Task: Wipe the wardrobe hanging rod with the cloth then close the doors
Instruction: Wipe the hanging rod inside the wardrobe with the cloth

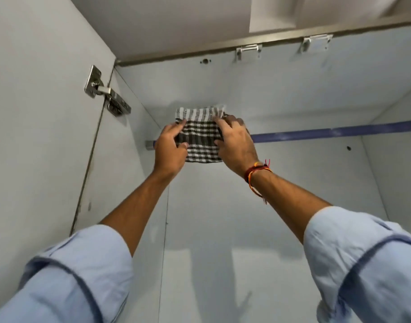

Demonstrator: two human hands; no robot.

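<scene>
A black-and-white checked cloth (201, 134) is draped over the left end of the blue hanging rod (328, 132), which runs across the white wardrobe interior. My left hand (169, 149) grips the cloth's left side where it wraps the rod. My right hand (234, 143) grips its right side, fingers over the top. The rod's metal end bracket (149, 145) shows just left of my left hand. The stretch of rod under the cloth is hidden.
The open left door (36, 113) hangs on a metal hinge (106, 92) at the upper left. Two metal brackets (248, 50) sit under the wardrobe's top edge. White side panels close in the space left and right.
</scene>
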